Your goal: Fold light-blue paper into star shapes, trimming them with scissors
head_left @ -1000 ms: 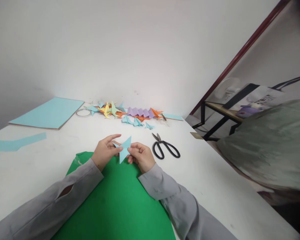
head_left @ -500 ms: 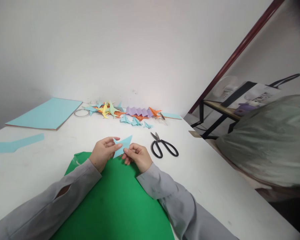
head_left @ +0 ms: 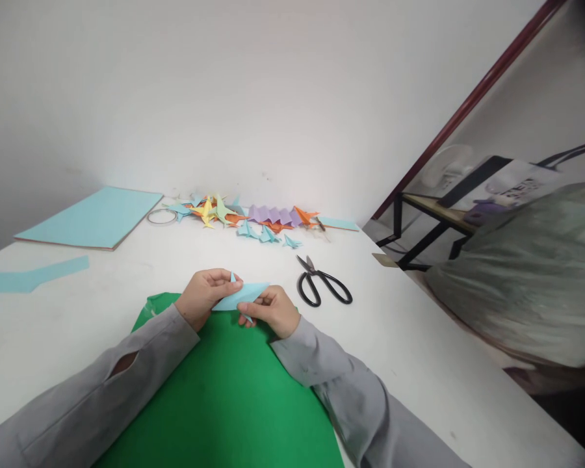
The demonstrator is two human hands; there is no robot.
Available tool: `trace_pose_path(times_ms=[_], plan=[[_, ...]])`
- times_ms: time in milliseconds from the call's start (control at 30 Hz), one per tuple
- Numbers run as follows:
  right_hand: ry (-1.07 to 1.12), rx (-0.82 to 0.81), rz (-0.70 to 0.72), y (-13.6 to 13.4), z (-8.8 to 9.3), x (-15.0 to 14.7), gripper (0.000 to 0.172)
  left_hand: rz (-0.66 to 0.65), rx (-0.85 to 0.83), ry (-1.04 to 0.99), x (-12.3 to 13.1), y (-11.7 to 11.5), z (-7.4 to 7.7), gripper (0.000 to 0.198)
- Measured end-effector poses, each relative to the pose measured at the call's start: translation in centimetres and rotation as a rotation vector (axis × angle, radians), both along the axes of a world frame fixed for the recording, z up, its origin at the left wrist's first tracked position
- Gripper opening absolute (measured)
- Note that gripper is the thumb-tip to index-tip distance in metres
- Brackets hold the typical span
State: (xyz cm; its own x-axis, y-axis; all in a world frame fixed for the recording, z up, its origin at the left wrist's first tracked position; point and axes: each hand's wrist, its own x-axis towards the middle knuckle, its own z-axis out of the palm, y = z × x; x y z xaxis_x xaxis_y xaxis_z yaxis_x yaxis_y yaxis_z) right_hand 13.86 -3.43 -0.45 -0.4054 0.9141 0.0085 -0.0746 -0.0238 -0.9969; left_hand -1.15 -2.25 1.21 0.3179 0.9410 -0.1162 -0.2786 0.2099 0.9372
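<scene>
I hold a small folded light blue paper piece between both hands, just above the far edge of a green sheet on the white table. My left hand pinches its left end with fingers curled over it. On the other end, my right hand pinches with thumb and fingers closed. The paper lies nearly flat, seen almost edge-on, with a small point sticking up near my left fingers.
Black scissors lie just right of my hands. Several coloured folded paper shapes line the far wall, beside a tape ring. A light blue paper stack and blue strip lie at left. A person's grey-green sleeve is at right.
The blue paper piece has been tipped from standing upright with a point up to lying almost flat between my hands. Both hands stay in place.
</scene>
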Motion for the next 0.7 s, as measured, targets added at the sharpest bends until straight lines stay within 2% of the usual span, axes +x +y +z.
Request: trace_pose_path(times_ms=[67,133,233,300,367,500,633,700], plan=[[0.005,0.011,0.052,0.0,0.0,0.1,0.027,-0.057,0.007,0.004,0.0,-0.1,0.2,0.026],[0.041,0.005,0.046,0.3,-0.2,0.1,0.026,-0.045,-0.011,-0.032,0.0,-0.1,0.4,0.027],[0.166,-0.058,-0.083,0.8,-0.6,0.0,0.028,0.025,-0.096,-0.157,0.2,-0.1,0.6,0.036],[0.215,-0.089,-0.164,1.0,-0.9,-0.1,0.029,0.032,-0.098,-0.171,0.3,-0.2,0.5,0.037],[0.218,-0.071,-0.185,1.1,-1.1,-0.2,0.028,0.017,-0.031,-0.087,0.4,-0.2,0.3,0.030],[0.196,-0.007,-0.124,0.8,-1.0,-0.2,0.026,-0.013,0.036,0.036,0.1,0.0,0.0,0.025],[0.283,-0.109,-0.170,0.8,-0.7,0.1,0.035,-0.025,0.043,0.138,-0.4,0.5,0.0,0.021],[0.270,-0.135,-0.185,1.0,-0.7,0.2,0.032,-0.054,0.075,0.189,-0.6,0.6,0.0,0.022]])
